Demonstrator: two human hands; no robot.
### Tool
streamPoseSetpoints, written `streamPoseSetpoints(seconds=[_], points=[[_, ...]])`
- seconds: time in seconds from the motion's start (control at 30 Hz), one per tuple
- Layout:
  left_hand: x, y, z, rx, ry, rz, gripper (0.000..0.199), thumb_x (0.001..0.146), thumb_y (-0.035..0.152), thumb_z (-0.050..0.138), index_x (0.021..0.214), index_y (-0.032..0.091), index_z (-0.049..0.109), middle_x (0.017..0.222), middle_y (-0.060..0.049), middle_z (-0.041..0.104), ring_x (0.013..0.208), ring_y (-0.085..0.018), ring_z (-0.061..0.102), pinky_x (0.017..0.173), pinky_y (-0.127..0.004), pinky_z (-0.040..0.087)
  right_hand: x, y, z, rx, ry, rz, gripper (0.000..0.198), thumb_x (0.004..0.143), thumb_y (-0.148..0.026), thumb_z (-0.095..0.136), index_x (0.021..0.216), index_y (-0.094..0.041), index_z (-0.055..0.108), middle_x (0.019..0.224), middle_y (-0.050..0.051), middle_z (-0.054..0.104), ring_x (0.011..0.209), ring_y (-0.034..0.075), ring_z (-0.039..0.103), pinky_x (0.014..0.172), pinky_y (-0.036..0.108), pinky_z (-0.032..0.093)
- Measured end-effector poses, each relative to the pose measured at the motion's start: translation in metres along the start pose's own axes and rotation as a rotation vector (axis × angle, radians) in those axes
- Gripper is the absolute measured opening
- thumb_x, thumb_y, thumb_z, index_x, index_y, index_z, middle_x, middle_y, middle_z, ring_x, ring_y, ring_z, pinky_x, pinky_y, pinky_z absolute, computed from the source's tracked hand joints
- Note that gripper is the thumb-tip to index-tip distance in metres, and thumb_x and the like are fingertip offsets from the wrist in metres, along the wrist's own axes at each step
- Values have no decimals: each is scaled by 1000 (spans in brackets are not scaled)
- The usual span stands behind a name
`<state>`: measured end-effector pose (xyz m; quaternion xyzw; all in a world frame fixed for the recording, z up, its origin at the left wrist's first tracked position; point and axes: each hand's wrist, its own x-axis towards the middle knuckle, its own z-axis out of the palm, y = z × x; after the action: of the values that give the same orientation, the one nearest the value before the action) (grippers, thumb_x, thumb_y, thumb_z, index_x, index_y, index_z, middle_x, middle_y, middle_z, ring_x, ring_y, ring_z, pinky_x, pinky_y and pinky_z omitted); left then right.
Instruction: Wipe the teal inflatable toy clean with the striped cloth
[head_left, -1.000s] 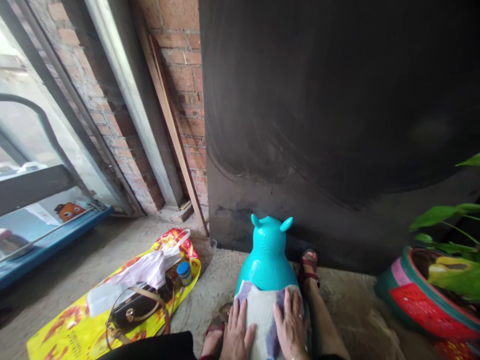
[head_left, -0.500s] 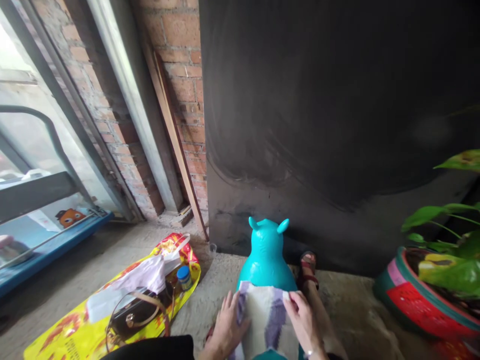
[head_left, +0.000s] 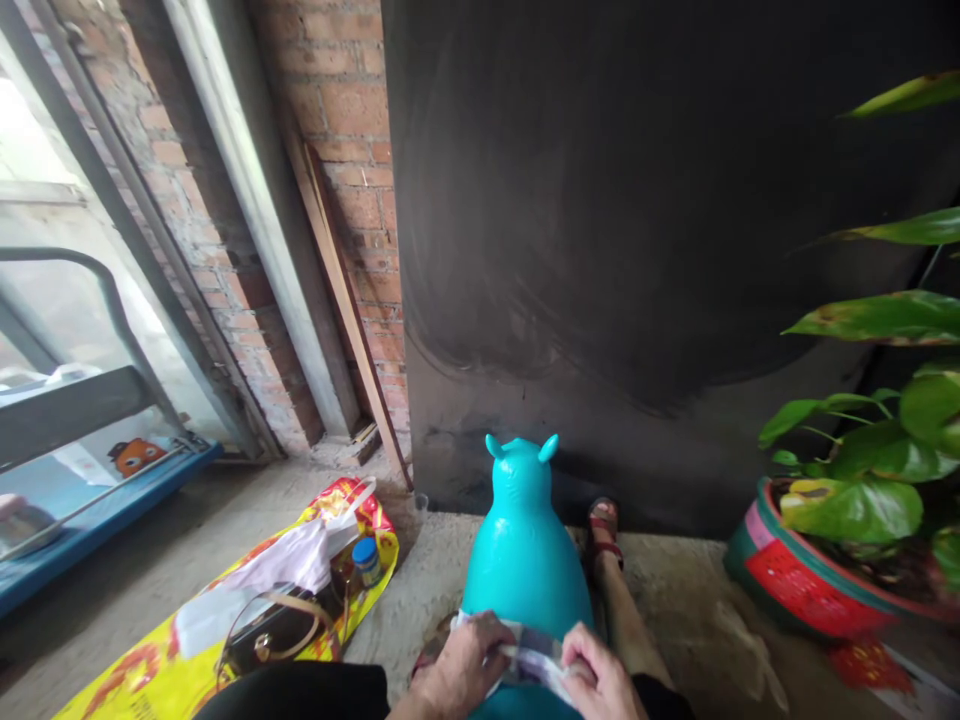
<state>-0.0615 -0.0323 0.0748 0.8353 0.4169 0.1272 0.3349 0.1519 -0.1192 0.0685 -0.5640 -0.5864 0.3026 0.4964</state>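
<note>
A turquoise inflatable animal hopper (head_left: 525, 545) with two small ears stands between my legs, its head toward the black panel. Across its back lies a white and purple cloth (head_left: 534, 648), bunched into a narrow band. My left hand (head_left: 471, 662) is closed around the cloth's left part. On the right end, my right hand (head_left: 598, 675) grips the same cloth with bent fingers. Both hands rest close to the hopper's back, and the fingers partly cover the cloth.
A yellow bag (head_left: 142, 665) lies on the floor at left, with a handbag (head_left: 281, 630), a white cloth (head_left: 289, 562) and a blue-lidded jar (head_left: 367, 562) on it. A potted plant (head_left: 810, 590) stands at right. The black panel (head_left: 600, 250) rises ahead.
The cloth was spread flat over the hopper's back and is now gathered into a band nearer me. Both hands have moved down and closed on it. The view has shifted slightly right.
</note>
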Motion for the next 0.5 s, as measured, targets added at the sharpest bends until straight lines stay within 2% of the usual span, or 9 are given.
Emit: streamPoseSetpoints(seconds=[0.1,0.23,0.37,0.5], points=[[-8,-4,0,33,31,-43,24,78,17,46,90,27,65,96,2,67,91,-12,58,88,-22,42,2,-19,-14,-23,-42,35,6,76,-22,52,70,-22,51,66,-5,45,60,11,46,59,19,41],[-13,-5,4,80,3,-113,25,73,16,50,92,27,61,100,3,65,96,-13,56,89,-23,41,5,-31,-22,-50,-36,68,8,78,-26,50,70,-23,48,67,-5,42,59,11,42,56,19,39],[-13,-3,2,104,-50,-163,19,74,28,55,92,28,60,94,4,66,90,-14,57,78,-23,42,10,-35,-28,-99,35,25,12,78,-30,50,70,-23,47,69,-5,43,60,11,44,59,20,40],[-10,-3,-13,101,-79,-165,17,71,31,59,87,26,61,86,5,65,81,-12,56,71,-21,40,17,-36,-38,-139,101,5,14,78,-33,50,68,-23,47,70,-4,47,61,11,47,59,20,40]])
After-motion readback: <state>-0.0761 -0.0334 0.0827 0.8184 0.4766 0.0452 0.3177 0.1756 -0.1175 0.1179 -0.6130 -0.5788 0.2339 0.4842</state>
